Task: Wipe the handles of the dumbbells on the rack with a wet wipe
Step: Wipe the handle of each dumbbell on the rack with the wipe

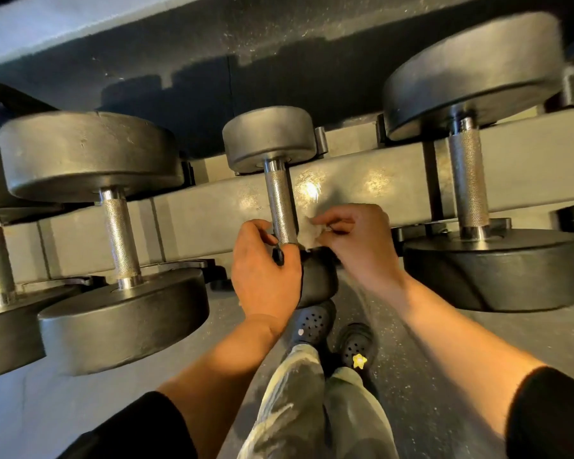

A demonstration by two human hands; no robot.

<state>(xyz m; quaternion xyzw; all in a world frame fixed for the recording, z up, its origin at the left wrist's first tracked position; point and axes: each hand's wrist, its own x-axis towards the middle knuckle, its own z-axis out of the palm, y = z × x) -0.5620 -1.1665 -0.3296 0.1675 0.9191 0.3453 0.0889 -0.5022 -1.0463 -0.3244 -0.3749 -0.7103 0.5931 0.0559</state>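
- Right hand (355,240) pinches the crumpled wet wipe (307,228) between thumb and fingertips, right against the small dumbbell's handle (280,207), low end.
- Left hand (262,260) curls over that dumbbell's near head, thumb touching the handle base, probably steadying it.
- It sits on the rack (362,180) between bigger dumbbells (468,173), handles facing out, easy to reach.

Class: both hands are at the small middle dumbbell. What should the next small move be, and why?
Probably bring the wet wipe, pinched in the right hand, around the knurled handle. The wipe sits beside the handle's near end, and the left hand already steadies the near weight.
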